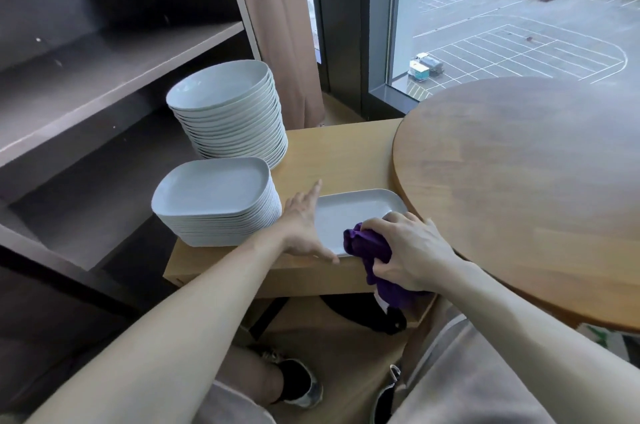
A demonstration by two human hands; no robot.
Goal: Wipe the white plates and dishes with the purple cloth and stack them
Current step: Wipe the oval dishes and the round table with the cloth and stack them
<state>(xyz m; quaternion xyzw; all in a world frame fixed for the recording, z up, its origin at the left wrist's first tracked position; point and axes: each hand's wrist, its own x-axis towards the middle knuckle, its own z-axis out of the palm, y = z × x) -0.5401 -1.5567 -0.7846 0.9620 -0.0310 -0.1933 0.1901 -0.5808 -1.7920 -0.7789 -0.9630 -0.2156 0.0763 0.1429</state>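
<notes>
A white rectangular dish (pixel 349 214) lies flat on the low light-wood table (pixel 343 153). My left hand (pixel 303 224) lies with straight fingers along the dish's left edge, steadying it. My right hand (pixel 407 248) grips the bunched purple cloth (pixel 369 245) and presses it on the dish's near right corner; the cloth's tail hangs over the table's front edge. To the left stands a stack of white rounded-square plates (pixel 214 200). Behind that rises a taller stack of white round bowls (pixel 230 108).
A round dark-wood table (pixel 533 181) overlaps the low table on the right. Dark shelving (pixel 104 84) stands to the left, a curtain (pixel 287 28) and window behind. My knees and a shoe (pixel 298 383) are below the table's front edge.
</notes>
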